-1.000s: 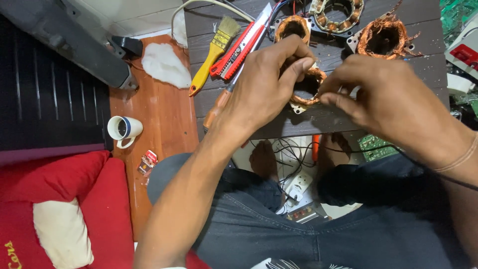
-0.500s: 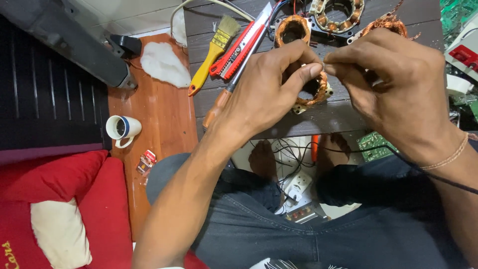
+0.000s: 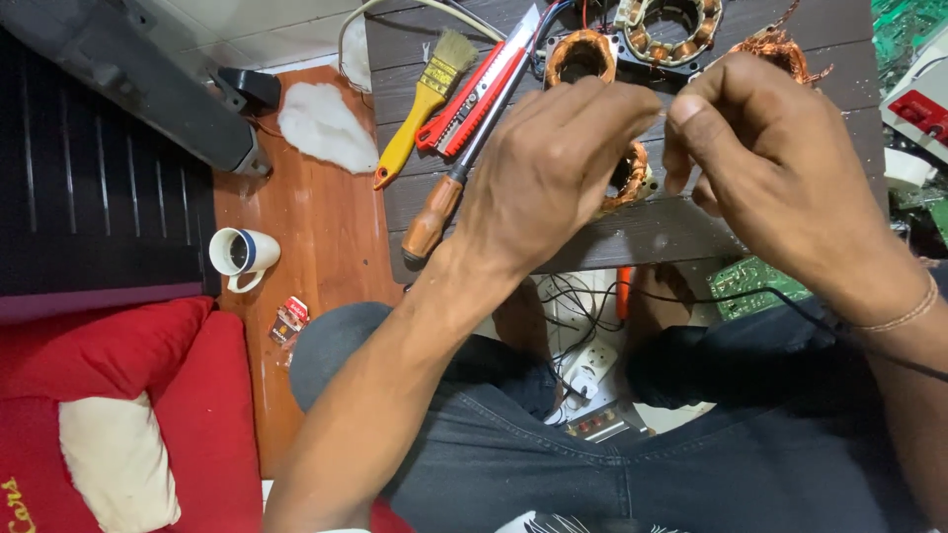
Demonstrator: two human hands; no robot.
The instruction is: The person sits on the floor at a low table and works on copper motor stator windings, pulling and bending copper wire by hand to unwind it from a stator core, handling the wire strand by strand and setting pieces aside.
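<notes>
Far left: a red cushion with a cream patch lies below a dark slatted panel.
Wooden board: a white mug with a dark band stands on the reddish board; a white wad of fluff lies further up.
Bench, left part: a yellow-handled brush, a red utility knife and a wooden-handled screwdriver lie side by side on the dark bench.
Left hand: the left hand curls over a copper-wound coil, its grip closed on the coil (only the coil's right edge shows past the fingers).
Coil's place: near the bench's front edge, between the two hands.
Right hand: the right hand has thumb and forefinger pinched together just beside the coil; whether a wire sits in that grip I cannot tell.
Bench, back: more copper windings and a ring-shaped stator lie behind the hands.
Below: a black cable crosses the lap.
</notes>
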